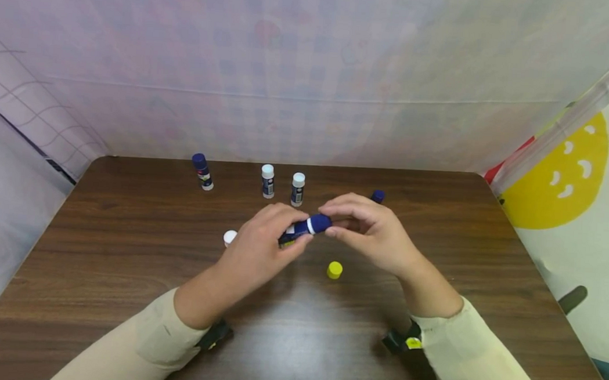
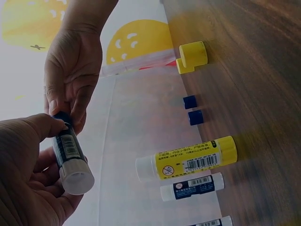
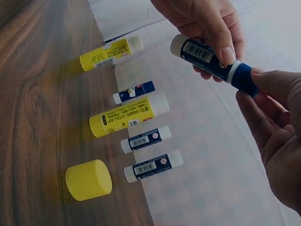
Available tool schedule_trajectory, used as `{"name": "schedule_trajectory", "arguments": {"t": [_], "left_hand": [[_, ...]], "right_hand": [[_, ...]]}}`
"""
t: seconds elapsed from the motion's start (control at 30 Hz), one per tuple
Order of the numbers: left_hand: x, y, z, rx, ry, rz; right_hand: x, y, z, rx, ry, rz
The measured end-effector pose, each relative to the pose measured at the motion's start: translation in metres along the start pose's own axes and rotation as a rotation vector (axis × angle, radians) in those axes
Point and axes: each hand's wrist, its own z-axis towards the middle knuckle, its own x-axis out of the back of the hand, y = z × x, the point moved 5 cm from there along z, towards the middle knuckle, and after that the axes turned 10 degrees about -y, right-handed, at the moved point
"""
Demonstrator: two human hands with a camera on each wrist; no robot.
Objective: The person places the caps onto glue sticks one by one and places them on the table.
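Above the middle of the table, my left hand (image 1: 259,239) grips a glue stick (image 3: 202,54) with a navy label and a white base. The fingers and thumb of my right hand (image 1: 377,235) pinch the blue cap (image 3: 245,79) at its other end. A white ring shows between cap and label; whether the cap sits fully home, I cannot tell. The glue stick is tilted, its white base facing the left wrist camera. Below the hands in the head view stands a yellow cap (image 1: 334,270).
Toward the back stand a blue-capped glue stick (image 1: 203,173) and two navy-labelled ones with white tops (image 1: 268,182). Two larger yellow glue sticks (image 3: 129,115) stand nearer my left hand. Two small blue caps (image 2: 195,117) and another yellow cap (image 2: 184,67) are on the right side.
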Motion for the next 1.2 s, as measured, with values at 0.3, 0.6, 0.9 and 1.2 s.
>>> {"name": "schedule_trajectory", "arguments": {"t": [0.3, 0.6, 0.9, 1.2], "left_hand": [[0.0001, 0.0013, -0.0006, -0.042, 0.025, 0.017], [0.002, 0.0048, -0.0028, -0.089, 0.043, 0.041], [0.0038, 0.0082, -0.0038, -0.158, 0.092, 0.071], [0.006, 0.008, -0.0033, -0.191, 0.121, 0.097]], "right_hand": [[-0.0027, 0.0004, 0.0003, 0.041, -0.004, -0.014], [-0.0031, -0.0012, -0.0004, 0.042, 0.022, -0.039], [-0.0045, -0.003, -0.0007, 0.067, 0.053, -0.009], [-0.0049, -0.0052, 0.0002, 0.09, 0.061, -0.001]]}}
